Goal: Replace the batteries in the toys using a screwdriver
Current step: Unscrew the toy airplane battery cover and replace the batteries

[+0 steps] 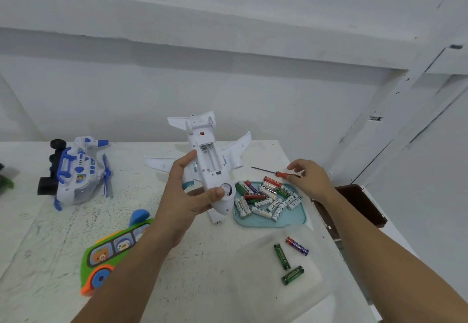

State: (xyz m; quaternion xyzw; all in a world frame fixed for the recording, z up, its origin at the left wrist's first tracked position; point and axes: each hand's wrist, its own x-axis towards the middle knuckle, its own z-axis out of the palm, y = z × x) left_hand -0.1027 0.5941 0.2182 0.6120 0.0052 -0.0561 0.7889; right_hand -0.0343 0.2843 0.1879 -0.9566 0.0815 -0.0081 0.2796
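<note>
My left hand [187, 196] holds a white toy airplane [202, 130] belly up above the table, nose toward me. Its battery compartment [211, 156] is uncovered and looks empty. Right of the plane, a thin screwdriver [266, 170] with a red handle lies on the table. My right hand [314, 180] pinches the end of its handle with its fingertips. A teal tray [266, 222] just below that hand holds several AA batteries [266, 197]. Three more batteries [281, 256] lie on a clear plastic lid [253, 259] near me.
A blue and white toy helicopter [76, 170] lies at the left of the table. A green and orange toy bus [114, 246] sits near my left forearm. A brown box [362, 203] stands past the table's right edge. The wall is close behind.
</note>
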